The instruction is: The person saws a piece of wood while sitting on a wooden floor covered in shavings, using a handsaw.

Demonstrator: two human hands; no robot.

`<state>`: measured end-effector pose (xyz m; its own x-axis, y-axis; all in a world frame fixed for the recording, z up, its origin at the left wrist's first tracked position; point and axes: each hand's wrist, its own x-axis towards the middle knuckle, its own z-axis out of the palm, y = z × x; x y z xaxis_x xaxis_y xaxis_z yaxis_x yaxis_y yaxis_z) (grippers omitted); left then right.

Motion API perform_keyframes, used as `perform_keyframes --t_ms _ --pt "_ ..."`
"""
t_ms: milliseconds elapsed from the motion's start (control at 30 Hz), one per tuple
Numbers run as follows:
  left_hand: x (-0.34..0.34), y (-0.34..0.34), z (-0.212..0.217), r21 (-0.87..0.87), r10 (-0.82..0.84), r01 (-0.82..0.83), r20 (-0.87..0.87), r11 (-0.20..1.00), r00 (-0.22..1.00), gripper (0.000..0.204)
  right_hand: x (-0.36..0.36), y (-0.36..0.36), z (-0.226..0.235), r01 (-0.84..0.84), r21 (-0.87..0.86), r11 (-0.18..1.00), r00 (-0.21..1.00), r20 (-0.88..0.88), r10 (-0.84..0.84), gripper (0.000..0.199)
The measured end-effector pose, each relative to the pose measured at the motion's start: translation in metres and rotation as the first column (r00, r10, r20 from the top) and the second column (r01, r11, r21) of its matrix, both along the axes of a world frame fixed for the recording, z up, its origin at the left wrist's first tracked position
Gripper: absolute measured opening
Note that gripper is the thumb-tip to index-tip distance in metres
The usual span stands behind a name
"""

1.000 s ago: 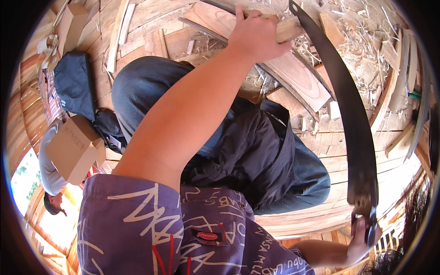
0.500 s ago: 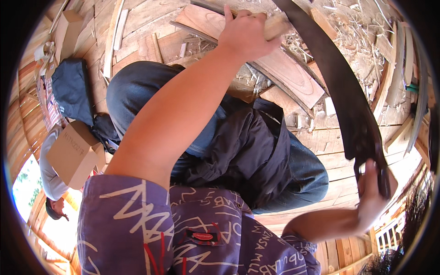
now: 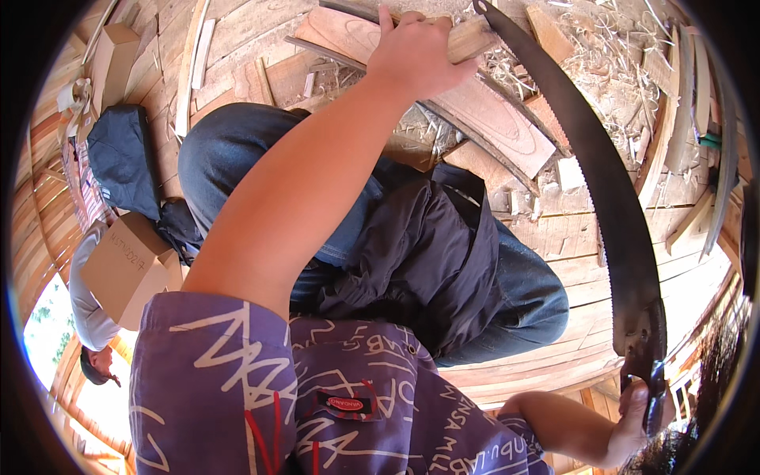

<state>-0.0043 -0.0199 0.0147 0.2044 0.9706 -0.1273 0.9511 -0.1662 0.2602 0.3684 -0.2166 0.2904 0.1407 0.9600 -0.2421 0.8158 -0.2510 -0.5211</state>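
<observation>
In my left hand (image 3: 416, 59) is a short piece of wood (image 3: 473, 39), with the fingers closed around it and its cut end facing right. My right hand (image 3: 637, 419) grips the dark handle of a long curved handsaw (image 3: 606, 170) at the lower right. The toothed edge of the blade faces left, and near its tip it meets or nearly meets the wood's end; actual contact is hard to tell. Beneath my left hand lies a flat wooden board (image 3: 495, 119) with dark edges.
Wood shavings (image 3: 594, 95) and offcuts litter the plank floor. Dark cloth (image 3: 412, 253) covers my lap between my bent knees. At the left are a black bag (image 3: 124, 162), a cardboard box (image 3: 127, 265) and another person (image 3: 89, 293). Long wood strips (image 3: 685, 103) lie at the right.
My right hand has drawn the handsaw down and back toward me, so its tip is now near the wood piece. My left hand keeps its hold, shifted slightly left.
</observation>
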Motion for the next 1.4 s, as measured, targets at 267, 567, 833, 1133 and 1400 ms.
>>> perform_keyframes --t_ms 267,567,833,1133,1400 --pt "0.006 0.0 -0.005 0.051 -0.026 0.025 0.014 0.998 1.0 0.042 -0.063 0.047 -0.025 -0.059 0.065 0.996 0.991 0.125 0.05 0.023" --pt "0.001 -0.001 -0.004 0.099 0.049 -0.059 0.107 0.993 0.993 0.059 -0.071 0.045 -0.026 0.13 -0.013 0.991 0.991 0.012 -0.13 0.025" --pt "0.001 -0.01 -0.026 0.31 0.01 -0.027 0.056 0.95 0.998 0.064 -0.118 0.103 -0.091 0.104 -0.116 0.988 0.981 -0.149 -0.12 0.026" --pt "0.009 -0.005 -0.008 0.124 -0.001 -0.003 0.035 0.992 0.999 0.059 -0.098 0.083 -0.066 0.101 -0.13 0.986 0.984 -0.13 -0.118 0.023" --pt "0.013 -0.009 -0.002 -0.001 0.023 -0.023 0.082 1.0 0.996 0.062 -0.06 0.027 -0.025 -0.025 -0.098 0.995 0.995 -0.102 0.015 0.024"
